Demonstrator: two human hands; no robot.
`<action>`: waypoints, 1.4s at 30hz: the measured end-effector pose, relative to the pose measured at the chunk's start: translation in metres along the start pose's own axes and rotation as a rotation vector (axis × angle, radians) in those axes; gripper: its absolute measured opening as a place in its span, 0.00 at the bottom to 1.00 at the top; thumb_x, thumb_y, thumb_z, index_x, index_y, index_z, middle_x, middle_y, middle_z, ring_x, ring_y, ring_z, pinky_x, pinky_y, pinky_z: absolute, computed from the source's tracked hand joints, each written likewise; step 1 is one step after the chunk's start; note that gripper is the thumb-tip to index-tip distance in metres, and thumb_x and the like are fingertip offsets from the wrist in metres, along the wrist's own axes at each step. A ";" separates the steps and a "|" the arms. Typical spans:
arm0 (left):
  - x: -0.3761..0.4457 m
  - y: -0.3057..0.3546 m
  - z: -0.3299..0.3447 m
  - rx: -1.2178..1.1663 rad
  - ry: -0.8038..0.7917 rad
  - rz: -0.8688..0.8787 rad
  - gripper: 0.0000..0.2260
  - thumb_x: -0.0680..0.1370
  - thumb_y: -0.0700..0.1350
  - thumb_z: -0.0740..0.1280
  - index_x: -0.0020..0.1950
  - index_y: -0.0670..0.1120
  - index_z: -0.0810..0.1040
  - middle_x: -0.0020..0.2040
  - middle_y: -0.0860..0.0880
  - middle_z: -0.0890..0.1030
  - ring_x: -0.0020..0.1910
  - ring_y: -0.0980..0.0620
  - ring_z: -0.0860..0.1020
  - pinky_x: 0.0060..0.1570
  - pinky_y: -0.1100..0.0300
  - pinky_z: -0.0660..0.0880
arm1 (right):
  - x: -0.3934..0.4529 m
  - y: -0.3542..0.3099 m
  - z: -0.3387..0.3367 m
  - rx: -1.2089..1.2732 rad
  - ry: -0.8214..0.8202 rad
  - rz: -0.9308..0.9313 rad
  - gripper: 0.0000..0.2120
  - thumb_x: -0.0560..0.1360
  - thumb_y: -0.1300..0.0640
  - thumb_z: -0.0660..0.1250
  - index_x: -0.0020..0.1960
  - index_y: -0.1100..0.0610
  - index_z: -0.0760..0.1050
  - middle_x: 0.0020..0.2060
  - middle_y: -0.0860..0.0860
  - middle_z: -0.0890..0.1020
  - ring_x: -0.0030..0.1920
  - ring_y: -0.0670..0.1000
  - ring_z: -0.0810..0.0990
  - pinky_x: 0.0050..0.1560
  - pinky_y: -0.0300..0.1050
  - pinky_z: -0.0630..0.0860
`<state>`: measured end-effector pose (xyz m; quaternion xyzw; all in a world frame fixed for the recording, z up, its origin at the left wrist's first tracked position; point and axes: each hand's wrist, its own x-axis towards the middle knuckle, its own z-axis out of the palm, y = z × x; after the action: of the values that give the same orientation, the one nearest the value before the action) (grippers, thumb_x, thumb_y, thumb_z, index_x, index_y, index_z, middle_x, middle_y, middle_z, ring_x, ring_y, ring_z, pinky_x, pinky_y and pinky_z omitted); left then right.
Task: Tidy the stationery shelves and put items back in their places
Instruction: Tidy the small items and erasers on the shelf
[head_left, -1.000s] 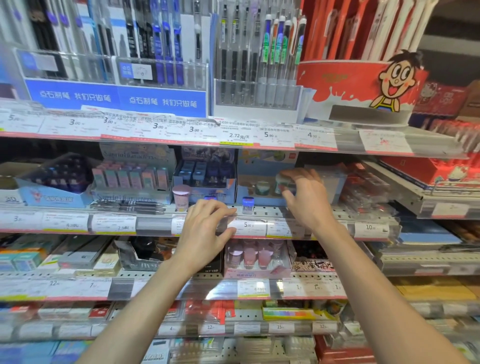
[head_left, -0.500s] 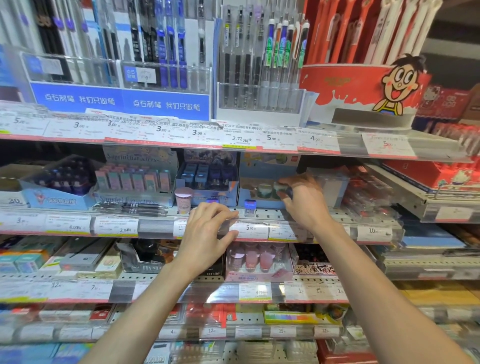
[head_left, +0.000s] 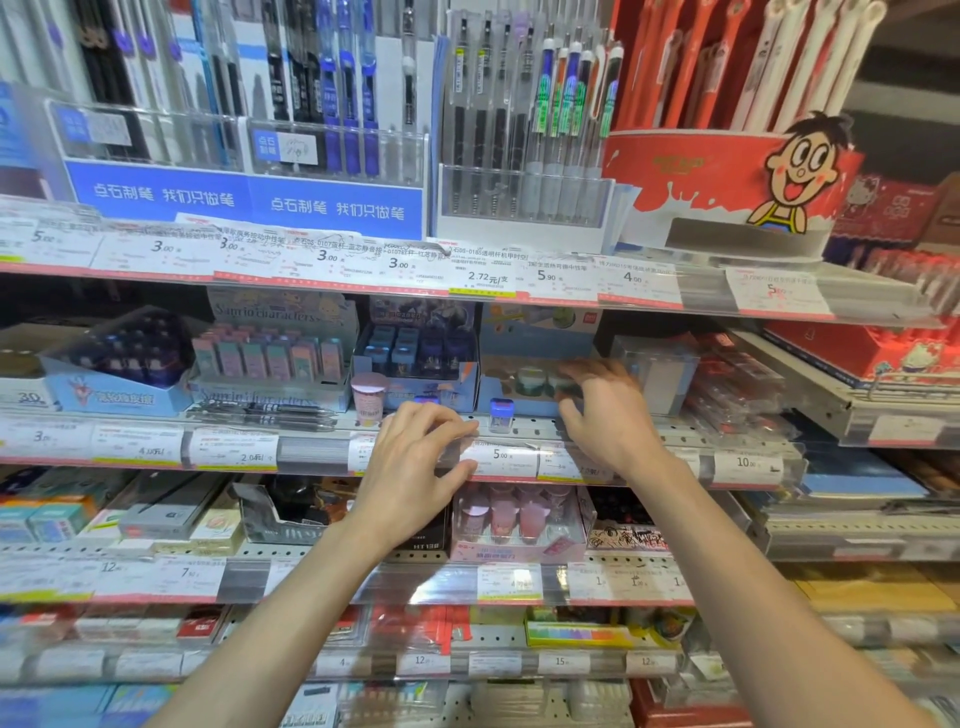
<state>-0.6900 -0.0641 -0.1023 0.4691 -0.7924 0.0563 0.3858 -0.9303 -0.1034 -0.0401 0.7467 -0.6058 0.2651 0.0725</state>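
At middle shelf (head_left: 311, 434), frame centre | blue box (head_left: 524, 402) at 12 o'clock of right hand (head_left: 608, 415), fingers curled on round item inside, blurred | left hand (head_left: 415, 467) on price rail, fingers curled, thumb under | small blue sharpener (head_left: 500, 415) between hands

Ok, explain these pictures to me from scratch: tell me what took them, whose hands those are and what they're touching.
No robot here: a person wears one wide-angle camera on the head, looking forward and down, so the two arms reaching in are the wearer's own. The scene is a shop's stationery shelves.

The left hand rests with spread fingers on the price-label rail of the middle shelf, holding nothing that I can see. The right hand reaches into a light blue display box, its fingers curled around a small round green item; what that item is, I cannot tell.

Between the hands stands a small blue-capped clear container. A pink cup-shaped item stands to the left.
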 end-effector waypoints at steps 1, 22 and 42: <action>0.000 0.000 -0.001 0.000 0.000 0.006 0.18 0.74 0.50 0.73 0.63 0.49 0.79 0.56 0.55 0.77 0.58 0.52 0.70 0.58 0.57 0.68 | -0.001 -0.001 -0.001 0.006 0.020 -0.005 0.20 0.77 0.57 0.63 0.69 0.53 0.74 0.66 0.51 0.78 0.68 0.56 0.69 0.71 0.54 0.66; -0.020 -0.044 -0.041 0.076 0.103 -0.119 0.15 0.73 0.51 0.74 0.57 0.48 0.81 0.52 0.54 0.77 0.55 0.54 0.72 0.49 0.60 0.73 | 0.000 -0.047 0.010 0.131 -0.116 -0.168 0.10 0.78 0.51 0.67 0.58 0.49 0.81 0.53 0.44 0.84 0.51 0.46 0.78 0.56 0.46 0.75; -0.016 -0.049 -0.040 -0.006 0.108 -0.120 0.13 0.71 0.50 0.76 0.53 0.47 0.83 0.49 0.54 0.77 0.51 0.53 0.72 0.51 0.63 0.70 | 0.056 -0.106 0.043 0.273 0.026 -0.211 0.08 0.77 0.54 0.68 0.55 0.51 0.83 0.52 0.48 0.84 0.55 0.54 0.78 0.59 0.52 0.75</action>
<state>-0.6246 -0.0622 -0.0986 0.5106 -0.7412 0.0558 0.4322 -0.8096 -0.1432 -0.0267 0.8056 -0.4814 0.3453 0.0057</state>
